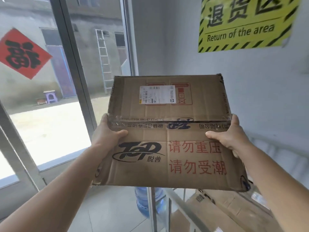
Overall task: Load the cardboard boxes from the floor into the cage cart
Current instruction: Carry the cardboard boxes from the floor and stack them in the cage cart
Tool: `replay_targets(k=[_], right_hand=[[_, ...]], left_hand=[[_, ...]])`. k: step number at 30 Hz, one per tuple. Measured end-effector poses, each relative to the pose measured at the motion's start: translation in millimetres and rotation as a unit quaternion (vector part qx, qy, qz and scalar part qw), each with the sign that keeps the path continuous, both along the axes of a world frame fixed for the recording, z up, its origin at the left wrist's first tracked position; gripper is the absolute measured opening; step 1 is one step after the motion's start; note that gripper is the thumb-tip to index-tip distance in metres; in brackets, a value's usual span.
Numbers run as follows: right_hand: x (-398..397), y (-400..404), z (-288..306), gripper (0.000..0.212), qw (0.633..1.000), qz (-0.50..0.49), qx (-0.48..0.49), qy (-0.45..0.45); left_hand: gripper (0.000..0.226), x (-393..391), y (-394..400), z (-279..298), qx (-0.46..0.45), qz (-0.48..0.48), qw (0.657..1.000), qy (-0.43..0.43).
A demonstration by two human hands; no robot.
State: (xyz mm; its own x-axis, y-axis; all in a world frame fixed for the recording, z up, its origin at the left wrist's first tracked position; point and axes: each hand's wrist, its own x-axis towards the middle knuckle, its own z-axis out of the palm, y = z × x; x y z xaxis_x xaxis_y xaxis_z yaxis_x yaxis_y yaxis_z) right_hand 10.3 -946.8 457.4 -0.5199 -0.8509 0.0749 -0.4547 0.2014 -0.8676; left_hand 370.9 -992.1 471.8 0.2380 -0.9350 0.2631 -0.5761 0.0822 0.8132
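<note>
I hold a brown cardboard box (168,131) raised in front of me, above the cage cart (182,210). The box bears a black "TOP" logo, red Chinese print and a white shipping label on its top face. My left hand (108,131) grips its left side, thumb lying on the near face. My right hand (229,134) grips its right side the same way. Below the box, the cart's grey metal rail runs diagonally, and another cardboard box (222,208) lies inside the cart.
A blue water jug (143,203) stands on the tiled floor just left of the cart. A glass door with a grey frame (75,67) fills the left. A grey wall with a yellow "Return of the area" sign (244,22) is straight ahead.
</note>
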Motion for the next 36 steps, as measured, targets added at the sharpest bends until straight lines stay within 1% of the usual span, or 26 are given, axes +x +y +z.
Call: replay_targets(k=[7,12,15,18,21,27,29,32,36], right_hand=[[-105,-16,-27,0.112,0.997,-0.077,0.009,-0.027],[-165,-15,-59,0.110,0.986,-0.152,0.038,-0.048],[-193,-14,-83,0.113,0.977,-0.193,0.062,-0.066],[-212,-12,-106,0.117,0.962,-0.241,0.092,-0.087],[-225,-15,-124,0.116,0.948,-0.281,0.108,-0.100],[-240,-23,-161,0.115,0.910,-0.367,0.148,-0.122],[-244,-22,-174,0.116,0.902,-0.384,0.155,-0.122],[-251,-22,-196,0.119,0.893,-0.393,0.180,-0.127],[-271,-28,-230,0.109,0.879,-0.402,0.215,-0.142]], left_hand=[[0.056,-120,-74,-11,0.014,-0.085,0.996,-0.024],[0.054,-196,-120,-41,0.046,-0.153,0.987,-0.032],[0.054,-238,-145,-61,0.059,-0.204,0.975,-0.058],[0.054,-273,-173,-84,0.078,-0.259,0.959,-0.083],[0.056,-303,-203,-106,0.103,-0.298,0.944,-0.098],[0.065,-362,-252,-145,0.142,-0.376,0.908,-0.116],[0.065,-379,-265,-162,0.154,-0.394,0.898,-0.119],[0.059,-400,-280,-188,0.172,-0.413,0.886,-0.125],[0.059,-426,-293,-220,0.205,-0.419,0.874,-0.135]])
